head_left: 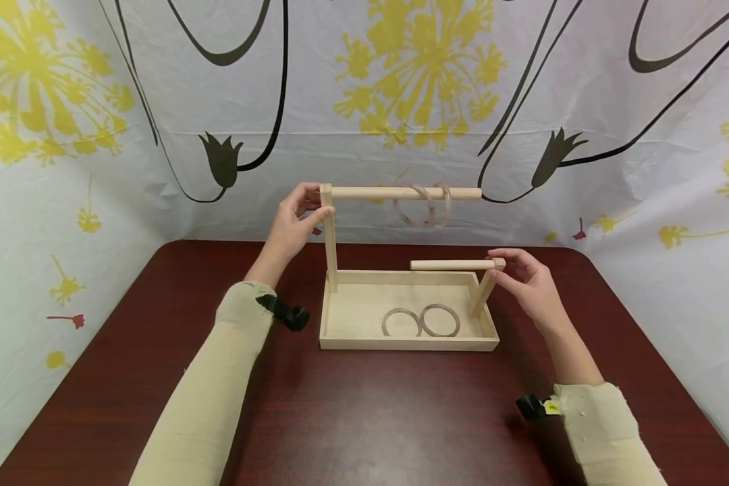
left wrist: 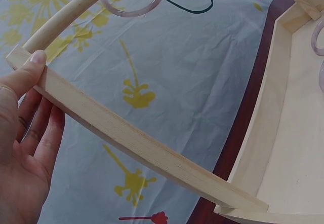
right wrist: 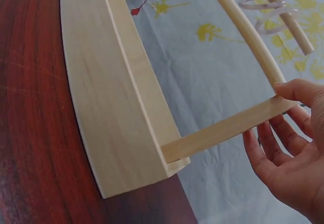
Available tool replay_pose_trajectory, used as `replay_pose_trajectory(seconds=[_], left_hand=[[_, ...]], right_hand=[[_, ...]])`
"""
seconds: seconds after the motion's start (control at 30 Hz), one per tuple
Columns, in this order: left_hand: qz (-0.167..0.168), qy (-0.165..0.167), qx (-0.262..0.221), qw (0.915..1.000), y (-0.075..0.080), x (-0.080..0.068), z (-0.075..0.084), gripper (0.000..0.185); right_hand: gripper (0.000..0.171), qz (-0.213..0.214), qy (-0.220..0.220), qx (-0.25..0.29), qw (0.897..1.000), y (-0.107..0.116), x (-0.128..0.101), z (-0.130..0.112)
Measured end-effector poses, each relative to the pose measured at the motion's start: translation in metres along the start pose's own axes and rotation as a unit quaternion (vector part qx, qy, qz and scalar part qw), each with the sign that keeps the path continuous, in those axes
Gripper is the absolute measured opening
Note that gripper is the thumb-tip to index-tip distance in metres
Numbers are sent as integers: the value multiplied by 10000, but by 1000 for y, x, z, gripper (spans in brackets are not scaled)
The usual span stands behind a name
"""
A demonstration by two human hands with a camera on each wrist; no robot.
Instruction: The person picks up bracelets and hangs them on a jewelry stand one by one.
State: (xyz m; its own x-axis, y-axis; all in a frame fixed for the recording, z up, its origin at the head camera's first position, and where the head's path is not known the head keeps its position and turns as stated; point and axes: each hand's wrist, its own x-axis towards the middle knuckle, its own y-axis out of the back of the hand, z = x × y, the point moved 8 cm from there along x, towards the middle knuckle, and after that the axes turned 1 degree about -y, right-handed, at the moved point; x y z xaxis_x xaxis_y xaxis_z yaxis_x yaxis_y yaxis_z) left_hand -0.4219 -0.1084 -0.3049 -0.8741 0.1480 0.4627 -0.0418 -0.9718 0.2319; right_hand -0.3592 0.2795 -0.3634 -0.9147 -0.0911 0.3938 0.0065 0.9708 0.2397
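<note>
While both hands pinch the pale wooden stand's posts, left hand [head_left: 291, 226] the tall post [head_left: 329, 243], right hand [head_left: 531, 287] the short post [head_left: 482, 290], steadying looks underway; lifting calls for level grips, since 2 clear rings [head_left: 428, 206] hang above.

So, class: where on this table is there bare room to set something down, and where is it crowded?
Bare table lies between the sleeves in front of the wooden tray, and outside each arm. Crowded: the tray floor's right half, with two rings.
</note>
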Motion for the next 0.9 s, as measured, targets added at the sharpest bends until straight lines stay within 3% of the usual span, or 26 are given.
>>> replay_pose_trajectory(seconds=[0.37, 0.57, 0.9], left_hand=[[192, 147, 67, 9997, -4, -4, 0, 40], [396, 262, 127, 9988, -5, -21, 8, 51], [350, 280, 361, 9983, -20, -44, 17, 67]], right_hand=[[25, 141, 22, -179, 9997, 3, -1, 9], [25, 182, 70, -292, 9994, 0, 0, 11], [26, 340, -86, -409, 9985, 2, -2, 11]])
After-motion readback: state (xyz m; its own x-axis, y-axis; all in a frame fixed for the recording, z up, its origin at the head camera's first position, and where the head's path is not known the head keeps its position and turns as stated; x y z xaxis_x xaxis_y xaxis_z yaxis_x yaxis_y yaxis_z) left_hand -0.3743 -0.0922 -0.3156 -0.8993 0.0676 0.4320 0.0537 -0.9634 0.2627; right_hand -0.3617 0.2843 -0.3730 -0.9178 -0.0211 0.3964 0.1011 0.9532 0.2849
